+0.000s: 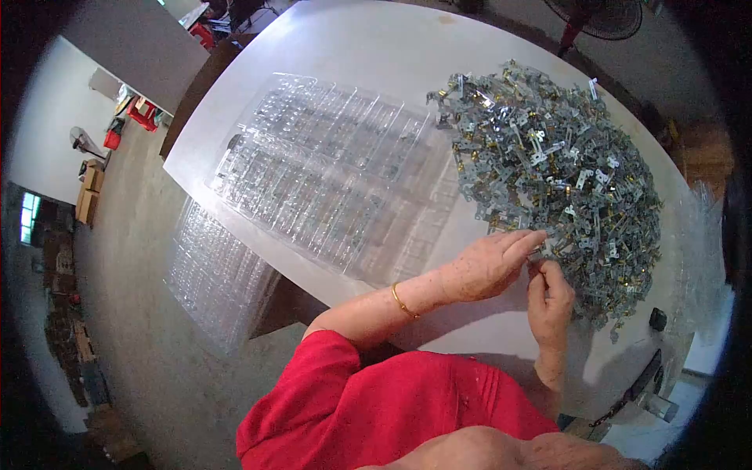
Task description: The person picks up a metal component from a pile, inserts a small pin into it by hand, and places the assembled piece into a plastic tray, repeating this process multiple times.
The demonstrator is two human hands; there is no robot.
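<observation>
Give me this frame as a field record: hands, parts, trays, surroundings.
table: white
pile: small grey metal parts, some brass-coloured, heaped on table
trays: clear plastic, compartmented, on table beside pile
left hand: fingers stretched, tips at pile edge
bangle: gold, left wrist
right hand: fingers curled beside left fingertips; grasp unclear
lower trays: clear stack below table edge
fan: top of view
</observation>
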